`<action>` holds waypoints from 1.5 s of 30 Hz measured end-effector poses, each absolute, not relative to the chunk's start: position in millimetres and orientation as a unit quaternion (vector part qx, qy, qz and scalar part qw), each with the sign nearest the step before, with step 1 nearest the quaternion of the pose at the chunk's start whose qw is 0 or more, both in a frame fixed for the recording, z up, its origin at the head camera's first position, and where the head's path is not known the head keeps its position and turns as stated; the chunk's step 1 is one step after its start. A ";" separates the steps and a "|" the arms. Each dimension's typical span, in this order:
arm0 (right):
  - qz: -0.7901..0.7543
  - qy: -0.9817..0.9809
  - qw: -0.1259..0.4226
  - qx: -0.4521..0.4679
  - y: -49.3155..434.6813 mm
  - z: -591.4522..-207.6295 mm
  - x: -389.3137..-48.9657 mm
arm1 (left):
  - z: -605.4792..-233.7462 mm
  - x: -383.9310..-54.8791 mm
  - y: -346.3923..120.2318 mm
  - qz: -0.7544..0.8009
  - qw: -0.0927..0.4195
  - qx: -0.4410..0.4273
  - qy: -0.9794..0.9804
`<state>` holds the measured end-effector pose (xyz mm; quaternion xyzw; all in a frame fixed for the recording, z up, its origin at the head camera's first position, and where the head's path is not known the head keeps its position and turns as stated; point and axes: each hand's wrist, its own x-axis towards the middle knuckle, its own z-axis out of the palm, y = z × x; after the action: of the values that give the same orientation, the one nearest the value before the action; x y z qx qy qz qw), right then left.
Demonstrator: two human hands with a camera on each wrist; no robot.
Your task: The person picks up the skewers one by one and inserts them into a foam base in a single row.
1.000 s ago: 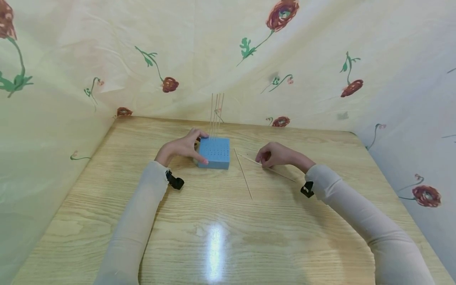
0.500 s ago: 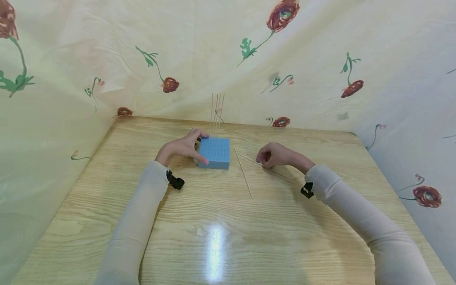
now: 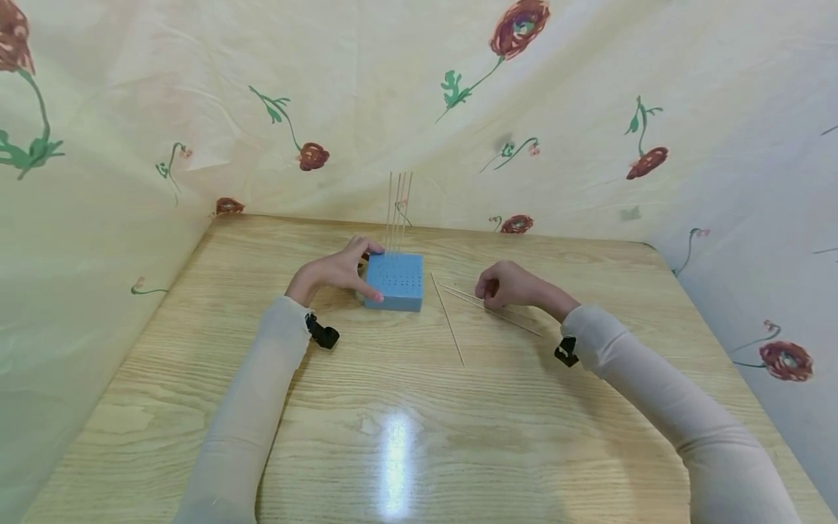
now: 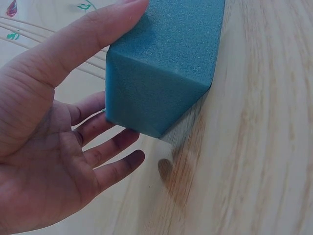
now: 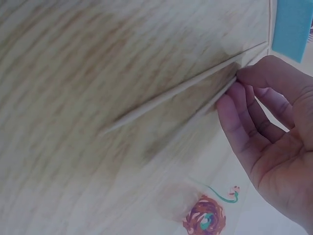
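A blue foam block (image 3: 395, 301) with rows of small holes in its top sits on the table. My left hand (image 3: 335, 271) grips it from the left side, thumb on the front face and fingers behind. Several thin wooden sticks (image 3: 389, 211) stand upright in the block's back row. To the right of the block, my right hand (image 3: 509, 284) pinches a thin wooden stick (image 5: 210, 104) between thumb and forefinger, low over the table. Beside it, in the right wrist view, lies a second stick (image 5: 171, 93).
Another loose stick (image 3: 448, 320) lies between the block and the right hand, pointing toward the front of the table. Flower-printed sheeting (image 3: 419, 109) hangs behind and on both sides of the wood-grain table (image 3: 327, 437).
Under the right hand, the two sticks have come apart, and that hand has shifted slightly right with one. The left hand and block have stayed in place.
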<state>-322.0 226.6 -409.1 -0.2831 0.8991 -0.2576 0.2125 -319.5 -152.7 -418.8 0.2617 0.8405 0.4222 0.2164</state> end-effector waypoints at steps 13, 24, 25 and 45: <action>-0.242 0.911 0.163 -0.290 232.8 -414.8 -319.4 | -418.9 -320.1 -153.3 0.416 0.220 0.256 0.844; -0.248 0.919 0.136 -0.276 235.6 -407.1 -320.5 | -418.3 -320.0 -152.9 0.417 0.218 0.258 0.844; -0.251 0.919 0.137 -0.273 235.9 -406.7 -321.0 | -418.0 -319.9 -152.9 0.417 0.218 0.258 0.844; -0.367 0.882 0.117 -0.271 228.2 -376.1 -323.4 | -418.8 -318.6 -152.2 0.414 0.217 0.252 0.847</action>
<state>-323.4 228.2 -376.1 -0.2708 0.8821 -0.3671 0.1174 -318.6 -152.2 -418.8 0.2522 0.8472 0.4144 0.2166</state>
